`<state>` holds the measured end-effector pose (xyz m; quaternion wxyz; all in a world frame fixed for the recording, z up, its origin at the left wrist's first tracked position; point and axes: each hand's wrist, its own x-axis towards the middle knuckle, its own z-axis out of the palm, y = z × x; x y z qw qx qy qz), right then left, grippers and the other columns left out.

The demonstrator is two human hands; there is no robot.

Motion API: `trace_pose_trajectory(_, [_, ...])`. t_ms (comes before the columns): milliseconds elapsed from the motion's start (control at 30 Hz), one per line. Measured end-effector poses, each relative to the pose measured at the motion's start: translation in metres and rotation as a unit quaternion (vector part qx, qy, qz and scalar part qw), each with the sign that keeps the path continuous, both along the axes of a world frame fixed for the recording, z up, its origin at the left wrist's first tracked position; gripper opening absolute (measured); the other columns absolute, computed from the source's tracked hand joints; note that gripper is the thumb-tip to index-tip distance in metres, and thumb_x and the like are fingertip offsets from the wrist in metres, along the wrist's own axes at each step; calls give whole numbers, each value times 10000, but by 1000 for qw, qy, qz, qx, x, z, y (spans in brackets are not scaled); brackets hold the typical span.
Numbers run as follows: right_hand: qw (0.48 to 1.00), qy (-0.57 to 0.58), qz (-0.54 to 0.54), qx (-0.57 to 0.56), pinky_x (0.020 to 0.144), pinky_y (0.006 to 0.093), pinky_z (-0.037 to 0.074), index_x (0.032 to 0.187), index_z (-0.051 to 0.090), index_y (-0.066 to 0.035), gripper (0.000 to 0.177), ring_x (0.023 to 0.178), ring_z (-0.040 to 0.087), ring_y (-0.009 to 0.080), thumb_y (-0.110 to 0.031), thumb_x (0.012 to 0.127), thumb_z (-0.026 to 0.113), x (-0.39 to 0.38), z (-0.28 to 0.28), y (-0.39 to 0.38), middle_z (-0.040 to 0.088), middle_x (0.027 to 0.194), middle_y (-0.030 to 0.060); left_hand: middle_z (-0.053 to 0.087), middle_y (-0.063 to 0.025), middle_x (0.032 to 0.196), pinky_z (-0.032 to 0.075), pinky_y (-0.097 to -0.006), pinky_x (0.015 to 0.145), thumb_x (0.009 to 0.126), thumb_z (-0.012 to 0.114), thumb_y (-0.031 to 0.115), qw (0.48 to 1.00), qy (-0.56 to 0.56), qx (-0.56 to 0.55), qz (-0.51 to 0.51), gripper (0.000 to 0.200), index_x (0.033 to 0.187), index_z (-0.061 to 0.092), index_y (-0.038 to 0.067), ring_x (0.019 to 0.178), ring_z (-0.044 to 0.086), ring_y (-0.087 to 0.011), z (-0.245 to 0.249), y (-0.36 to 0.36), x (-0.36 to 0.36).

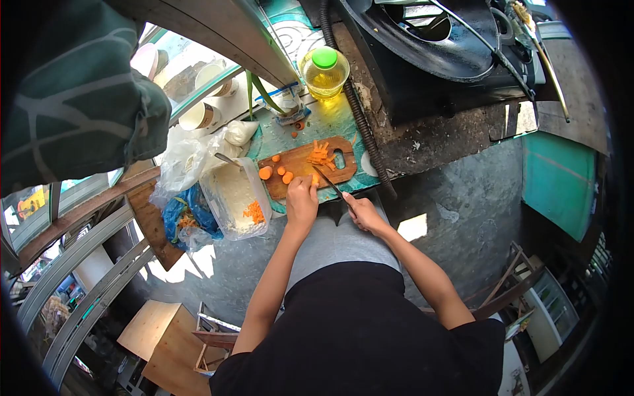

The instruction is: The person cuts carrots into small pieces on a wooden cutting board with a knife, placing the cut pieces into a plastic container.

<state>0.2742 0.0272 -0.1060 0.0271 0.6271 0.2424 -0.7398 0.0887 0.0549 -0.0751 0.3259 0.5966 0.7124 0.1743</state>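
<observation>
My right hand [362, 212] is wrapped round the handle of a knife [328, 181], whose blade reaches over the wooden cutting board [281, 188]. Fingers of my left hand [302, 197] are pinched on a carrot piece [315, 179] at the board's near edge, beside the blade. Cut carrot sticks [321, 156] lie in a pile near the board's handle hole. Several carrot chunks [265, 173] rest on its left part. Left of the board, a clear plastic container [228, 188] holds white powder, chopped carrot [253, 212] and a spoon [228, 160].
A jar of yellow oil with a green lid [324, 58] stands behind the board. At the back right is a black stove [436, 92] with a hose [360, 109]. On the left lie a blue plastic bag [191, 214], a clear bag [181, 165] and cups [198, 117].
</observation>
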Motion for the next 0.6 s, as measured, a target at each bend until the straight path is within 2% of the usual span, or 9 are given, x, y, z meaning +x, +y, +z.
trace_pose_trajectory(67, [981,-105,23,164,556,414,443,575,498,32,700,504,558,256,-563,941,444,-6,-6,-11,473,488,142,637,-212,959,479,-412,815,796,641,16,1000,5,12,-6,256,1036,661,-70,935,586,-348,1,-1,-2])
trace_pose_trajectory(100, [981,-105,23,163,556,414,443,575,498,32,700,504,558,256,-563,941,444,-8,10,-3,473,488,142,646,-209,1004,476,-410,835,792,648,17,1000,8,22,-13,262,1039,661,-68,953,586,-347,1,-1,-2])
trace_pose_trajectory(167, [947,-191,134,219,707,468,489,679,644,22,680,708,645,392,-571,930,425,-5,47,13,635,680,230,648,-203,1027,473,-408,846,792,658,28,999,14,40,-15,269,1045,661,-64,955,585,-346,1,-2,-3])
trace_pose_trajectory(333, [917,-210,185,284,667,472,496,702,674,3,626,686,641,402,-537,928,454,-2,64,11,639,677,220,657,-188,1050,475,-400,844,799,676,59,997,38,61,-5,271,1047,670,-49,944,589,-334,3,-6,0])
trace_pose_trajectory(533, [892,-233,208,327,618,466,502,697,681,-10,575,628,639,385,-500,927,486,-1,70,12,632,638,205,666,-175,902,482,-389,779,805,671,59,998,36,56,5,208,981,689,-49,868,589,-323,-4,-5,2])
trace_pose_trajectory(600, [888,-235,215,331,616,467,503,695,682,-13,569,626,639,382,-494,929,487,-2,71,15,631,635,204,653,-181,855,479,-394,750,804,666,49,997,41,59,-19,193,967,689,-52,832,583,-323,-7,-5,1])
